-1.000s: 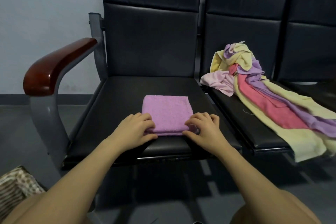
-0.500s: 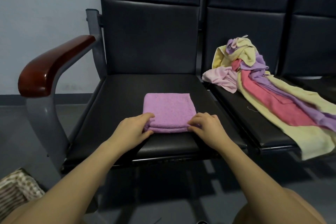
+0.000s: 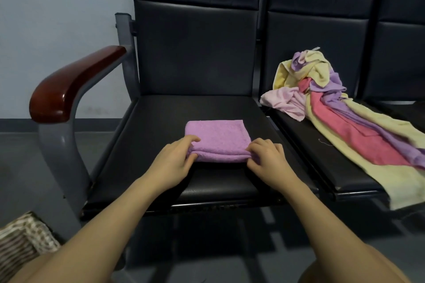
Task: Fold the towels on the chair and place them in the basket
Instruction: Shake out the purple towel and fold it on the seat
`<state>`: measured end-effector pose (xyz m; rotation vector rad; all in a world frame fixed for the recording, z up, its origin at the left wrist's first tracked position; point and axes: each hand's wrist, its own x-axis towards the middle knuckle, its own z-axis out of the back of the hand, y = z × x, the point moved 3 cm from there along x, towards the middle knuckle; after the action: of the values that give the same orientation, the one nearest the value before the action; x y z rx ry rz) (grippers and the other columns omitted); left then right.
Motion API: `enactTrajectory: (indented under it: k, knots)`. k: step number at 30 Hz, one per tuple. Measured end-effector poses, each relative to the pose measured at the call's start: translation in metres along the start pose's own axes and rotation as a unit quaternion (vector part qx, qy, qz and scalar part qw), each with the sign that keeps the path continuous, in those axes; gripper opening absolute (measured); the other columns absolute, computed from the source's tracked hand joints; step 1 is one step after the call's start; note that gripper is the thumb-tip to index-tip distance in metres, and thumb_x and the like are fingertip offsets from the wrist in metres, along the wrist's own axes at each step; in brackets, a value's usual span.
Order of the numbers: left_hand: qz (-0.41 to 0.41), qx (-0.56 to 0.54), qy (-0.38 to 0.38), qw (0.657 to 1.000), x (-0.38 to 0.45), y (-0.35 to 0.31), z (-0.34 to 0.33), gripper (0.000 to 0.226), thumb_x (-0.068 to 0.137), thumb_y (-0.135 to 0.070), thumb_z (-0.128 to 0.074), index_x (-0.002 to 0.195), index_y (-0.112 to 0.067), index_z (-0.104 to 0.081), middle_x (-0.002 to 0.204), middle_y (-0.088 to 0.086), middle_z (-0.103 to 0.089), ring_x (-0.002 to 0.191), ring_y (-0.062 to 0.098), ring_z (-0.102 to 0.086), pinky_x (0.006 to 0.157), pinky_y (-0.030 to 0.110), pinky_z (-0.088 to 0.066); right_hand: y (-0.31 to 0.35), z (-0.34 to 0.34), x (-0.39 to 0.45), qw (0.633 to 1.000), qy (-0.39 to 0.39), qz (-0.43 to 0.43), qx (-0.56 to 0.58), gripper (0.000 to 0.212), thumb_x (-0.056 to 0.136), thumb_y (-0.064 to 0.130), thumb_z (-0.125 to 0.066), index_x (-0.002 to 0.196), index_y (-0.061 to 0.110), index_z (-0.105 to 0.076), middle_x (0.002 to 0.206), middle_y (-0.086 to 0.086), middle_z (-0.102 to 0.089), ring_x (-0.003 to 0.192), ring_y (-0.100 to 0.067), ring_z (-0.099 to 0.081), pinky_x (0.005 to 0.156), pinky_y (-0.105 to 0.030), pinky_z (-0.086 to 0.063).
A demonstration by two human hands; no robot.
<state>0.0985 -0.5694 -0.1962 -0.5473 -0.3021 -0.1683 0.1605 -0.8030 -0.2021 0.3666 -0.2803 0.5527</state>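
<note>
A folded purple towel (image 3: 218,139) lies on the black seat (image 3: 161,145) of the left chair. My left hand (image 3: 174,158) grips its near left corner, thumb on top and fingers under the edge. My right hand (image 3: 266,156) pinches the near right corner. The near edge of the towel is raised slightly off the seat. A heap of unfolded towels (image 3: 333,108) in yellow, pink, red and purple lies on the neighbouring seat to the right and trails over its front edge. A corner of the woven basket (image 3: 20,239) shows at the bottom left on the floor.
The left chair has a red-brown wooden armrest (image 3: 69,85) on a grey metal frame. A third black chair (image 3: 400,53) stands at the far right. A pale wall is behind, and the floor below is dark grey.
My hands went from lying on the towel's near edge to gripping its two near corners, and the edge has lifted a little. The view has moved slightly closer.
</note>
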Motion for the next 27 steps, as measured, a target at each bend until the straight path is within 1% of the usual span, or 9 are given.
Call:
enactTrajectory:
  k: [3,5,6,9,12,15,19,25,27]
  knots:
    - [0.021,-0.051,-0.015,0.998,0.005,0.000,0.008,0.032,0.095,-0.027,-0.053,0.126,-0.025,-0.045,0.116,0.002,-0.059,0.095,0.015,-0.056,0.083,0.029,-0.044,-0.001,0.006,0.006,0.977,-0.030,-0.062,0.200,0.013,0.085,0.009,-0.061,0.090,0.021,-0.061,0.104,0.006,-0.061,0.098,-0.013,-0.056,0.091,-0.024,-0.035]
    - [0.048,-0.070,-0.021,0.996,0.008,0.002,0.011,0.033,0.095,-0.033,-0.051,0.127,-0.028,-0.040,0.120,0.000,-0.057,0.103,0.016,-0.057,0.090,0.035,-0.048,0.000,0.008,0.009,0.953,-0.046,-0.089,0.285,0.013,0.085,0.007,-0.062,0.088,0.020,-0.064,0.093,0.002,-0.066,0.087,-0.012,-0.061,0.079,-0.022,-0.047]
    - [0.061,-0.073,-0.027,0.995,0.010,0.002,0.012,0.034,0.095,-0.035,-0.051,0.127,-0.030,-0.039,0.122,-0.001,-0.057,0.106,0.017,-0.057,0.092,0.039,-0.048,0.001,0.009,0.010,0.949,-0.056,-0.094,0.295,0.012,0.086,0.008,-0.062,0.087,0.019,-0.065,0.086,0.001,-0.067,0.080,-0.010,-0.061,0.073,-0.022,-0.048]
    - [0.091,-0.092,-0.078,0.989,0.019,-0.005,0.017,0.035,0.093,-0.037,-0.056,0.125,-0.027,-0.044,0.118,-0.003,-0.059,0.105,0.017,-0.057,0.091,0.043,-0.050,0.002,0.007,0.016,0.941,-0.105,-0.118,0.298,0.011,0.088,0.013,-0.061,0.093,0.021,-0.066,0.083,0.006,-0.068,0.078,-0.006,-0.062,0.070,-0.026,-0.050]
    - [0.135,-0.117,-0.143,0.974,0.033,-0.013,0.022,0.035,0.090,-0.034,-0.061,0.121,-0.022,-0.050,0.106,-0.004,-0.060,0.100,0.017,-0.058,0.090,0.043,-0.050,0.002,0.009,0.028,0.940,-0.154,-0.136,0.273,0.021,0.089,0.019,-0.063,0.109,0.020,-0.060,0.096,0.004,-0.068,0.089,-0.012,-0.064,0.077,-0.032,-0.052]
    - [0.177,-0.085,-0.176,0.965,0.046,-0.013,0.021,0.035,0.093,-0.034,-0.057,0.124,-0.020,-0.047,0.109,0.000,-0.061,0.104,0.022,-0.058,0.088,0.040,-0.048,0.006,0.011,0.043,0.945,-0.168,-0.150,0.236,0.031,0.090,0.023,-0.063,0.119,0.019,-0.055,0.106,0.003,-0.067,0.098,-0.015,-0.062,0.082,-0.035,-0.051]
    - [0.192,-0.047,-0.201,0.959,0.064,-0.003,0.015,0.026,0.095,-0.034,-0.053,0.118,-0.020,-0.052,0.115,0.000,-0.063,0.104,0.021,-0.058,0.079,0.034,-0.044,0.009,0.005,0.062,0.941,-0.169,-0.185,0.227,0.031,0.092,0.024,-0.061,0.122,0.020,-0.053,0.114,0.002,-0.065,0.103,-0.017,-0.060,0.079,-0.027,-0.043]
    - [0.218,0.011,-0.197,0.956,0.093,0.010,0.002,0.029,0.096,-0.033,-0.052,0.121,-0.019,-0.054,0.115,0.001,-0.062,0.102,0.023,-0.059,0.075,0.033,-0.042,-0.004,-0.011,0.088,0.961,-0.104,-0.207,0.151,0.024,0.093,0.028,-0.058,0.115,0.019,-0.058,0.108,0.001,-0.065,0.098,-0.017,-0.060,0.075,-0.027,-0.040]
    - [0.229,0.037,-0.177,0.956,0.103,0.017,-0.004,0.033,0.096,-0.035,-0.052,0.124,-0.018,-0.052,0.117,0.002,-0.062,0.104,0.024,-0.060,0.074,0.033,-0.041,-0.010,-0.016,0.095,0.966,-0.090,-0.215,0.110,0.024,0.094,0.031,-0.057,0.114,0.019,-0.059,0.106,0.000,-0.066,0.097,-0.019,-0.061,0.081,-0.031,-0.042]
